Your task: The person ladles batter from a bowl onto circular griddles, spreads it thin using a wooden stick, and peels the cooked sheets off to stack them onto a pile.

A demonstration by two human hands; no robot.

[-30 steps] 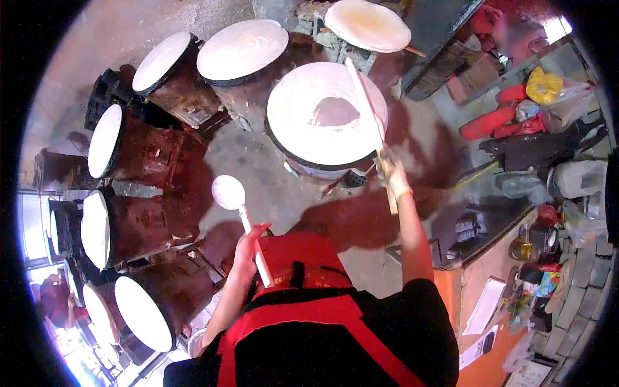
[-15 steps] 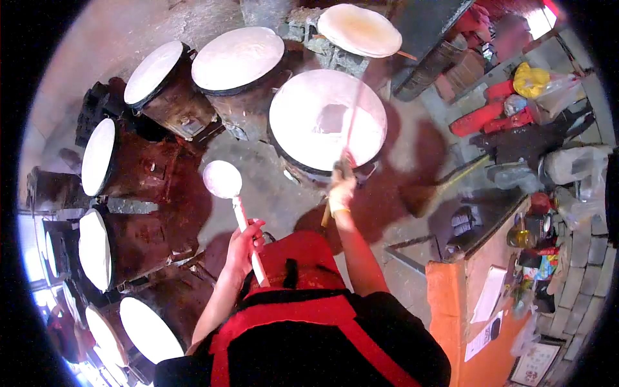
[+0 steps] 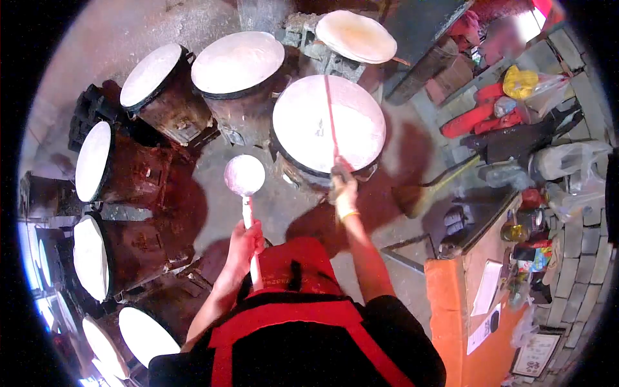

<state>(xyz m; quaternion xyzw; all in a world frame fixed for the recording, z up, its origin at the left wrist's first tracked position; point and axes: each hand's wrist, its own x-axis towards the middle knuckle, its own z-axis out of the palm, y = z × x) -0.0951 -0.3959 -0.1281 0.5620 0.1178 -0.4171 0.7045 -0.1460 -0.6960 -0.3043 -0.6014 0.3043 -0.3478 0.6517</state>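
My left hand is closed around the pale handle of a ladle, whose round bowl holds whitish-pink liquid. The bowl is held level in front of my apron, left of the nearest round griddle. A whitish layer covers this griddle's top, with a faint curved edge on its right side. My right hand grips a long thin stick near the griddle's front rim. The stick reaches across the white surface to the far edge; I cannot tell whether its whole length touches.
More white-topped griddles on rusty drum stoves curve along the left, including one behind. A round flat sheet rests on blocks at the back. On the right are a broom, an orange-sided counter and bags along the wall.
The ladle has shifted right and become more upright in my left hand. The stick has swung left across the griddle, and the greyish patch on its surface is now covered white.
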